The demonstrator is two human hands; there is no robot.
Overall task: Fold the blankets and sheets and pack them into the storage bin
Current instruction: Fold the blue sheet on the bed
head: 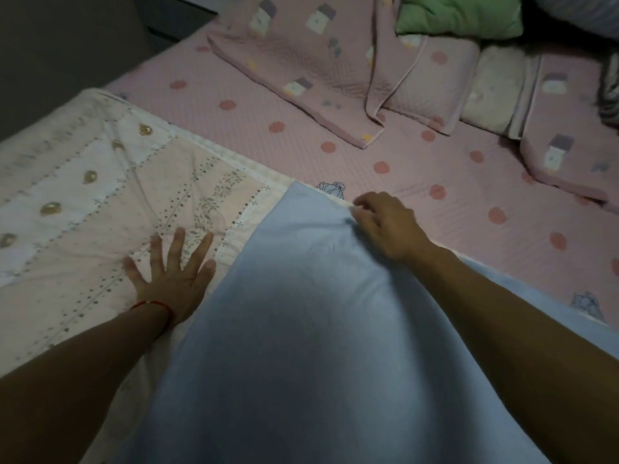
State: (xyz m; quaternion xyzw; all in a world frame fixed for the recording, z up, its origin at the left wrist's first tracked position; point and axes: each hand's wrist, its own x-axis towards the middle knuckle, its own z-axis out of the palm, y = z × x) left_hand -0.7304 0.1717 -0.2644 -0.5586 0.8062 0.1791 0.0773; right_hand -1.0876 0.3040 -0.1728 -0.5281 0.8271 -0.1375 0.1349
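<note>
Left hand point(169, 276), fingers spread, presses the quilted floral blanket point(100, 195); right hand point(385, 222) pinches its smooth blue underside point(301, 329). Beyond the blanket: dotted pink bed point(301, 105), green pillow point(459, 15).

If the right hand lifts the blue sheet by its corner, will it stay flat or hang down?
Probably hang down: the blue sheet already drapes in soft folds where the right hand pinches its corner. It looks thin, so likely light. The left hand presses the quilt flat, perhaps against sliding.

A bed point(335, 128) in a pink quilted cover with red dots carries everything. On it lie a pale pink floral quilt point(100, 195), pink patterned pillows point(301, 61) and a green cushion point(459, 15).
</note>
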